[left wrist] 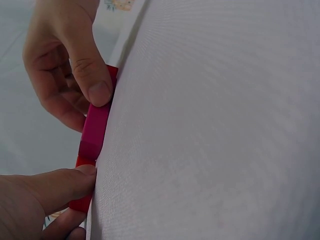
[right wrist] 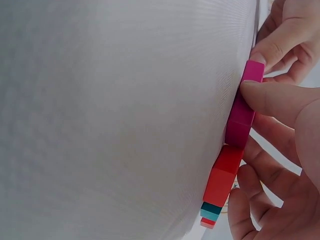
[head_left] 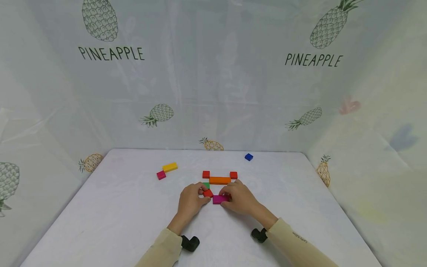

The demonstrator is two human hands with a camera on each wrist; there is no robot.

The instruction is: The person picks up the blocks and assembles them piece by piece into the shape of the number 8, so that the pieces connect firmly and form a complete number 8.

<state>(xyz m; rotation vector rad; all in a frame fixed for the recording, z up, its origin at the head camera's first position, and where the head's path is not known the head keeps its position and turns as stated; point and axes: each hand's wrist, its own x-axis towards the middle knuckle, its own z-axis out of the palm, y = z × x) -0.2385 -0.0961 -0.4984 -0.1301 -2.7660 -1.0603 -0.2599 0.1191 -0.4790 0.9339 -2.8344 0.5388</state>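
Observation:
My left hand (head_left: 190,202) pinches a small red block (head_left: 208,193) between thumb and fingers on the white table. With thumb and fingers my right hand (head_left: 241,198) grips a longer magenta block (head_left: 218,200), whose left end meets that red block. Another red block (right wrist: 222,175) touches the magenta block's other end, with a teal block (right wrist: 211,211) beyond it in the right wrist view. Behind the hands lies a long orange block (head_left: 220,180), flanked by two red blocks, one at the left (head_left: 206,174) and one at the right (head_left: 234,175). A green block (head_left: 206,185) shows partly past the left fingers.
A yellow block (head_left: 170,167) and a crimson block (head_left: 161,175) touch at the table's back left. Toward the back right edge sits a blue block (head_left: 248,157). Pineapple-printed sheeting (head_left: 213,81) surrounds the white table (head_left: 126,207). Black devices sit at both wrists.

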